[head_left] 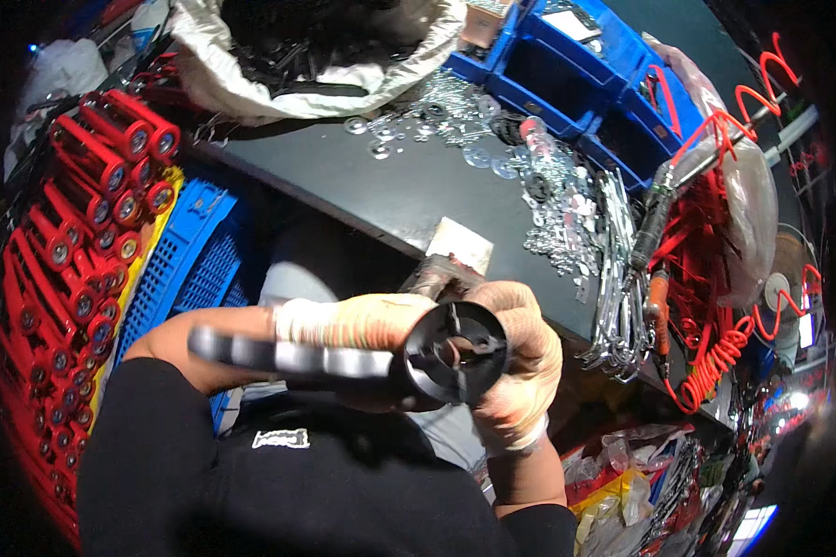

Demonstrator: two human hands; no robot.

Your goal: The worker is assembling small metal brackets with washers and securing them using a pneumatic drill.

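A black plastic handle (pixel 297 360) with finger grooves and a round, hollow, slotted end is held in front of my body. My left hand (pixel 358 320), in a stained off-white knit glove, lies behind the handle and grips it near the round end; its fingertips are hidden. My right hand (pixel 525 362), gloved the same way, is closed round the right side of that end. Just beyond my hands, a grimy metal fixture (pixel 441 276) sits at the table's edge, beside a small whitish block (pixel 462 243).
The dark table (pixel 344 176) bears loose washers and small metal parts (pixel 562 223). Blue bins (pixel 553 84) and a white sack (pixel 223 88) of black parts stand behind. Red tubular parts (pixel 84 232) and a blue crate (pixel 181 251) lie left. Coiled red hoses (pixel 715 362) hang right.
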